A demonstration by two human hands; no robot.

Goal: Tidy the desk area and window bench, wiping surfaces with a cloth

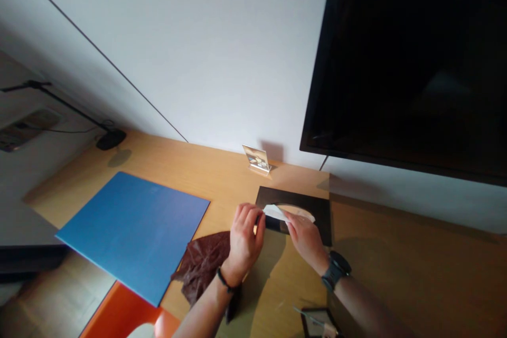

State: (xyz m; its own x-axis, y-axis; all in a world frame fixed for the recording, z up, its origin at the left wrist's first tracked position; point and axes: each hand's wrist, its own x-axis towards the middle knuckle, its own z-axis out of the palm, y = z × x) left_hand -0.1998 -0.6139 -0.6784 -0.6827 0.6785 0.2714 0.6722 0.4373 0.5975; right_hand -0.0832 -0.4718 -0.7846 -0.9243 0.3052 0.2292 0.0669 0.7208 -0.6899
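Both hands pinch a white paper slip at centre frame.
Left hand (244, 237) and right hand (304, 236) grip the slip (277, 213) with closed fingertips above a black mat (317, 211) on the bench (206, 179).

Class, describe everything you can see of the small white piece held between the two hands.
The white piece looks like thin folded paper, narrow and pointed, lying nearly level above a black mat on the wooden desk. The left hand pinches its left end; the right hand grips its right part. Its underside is hidden.
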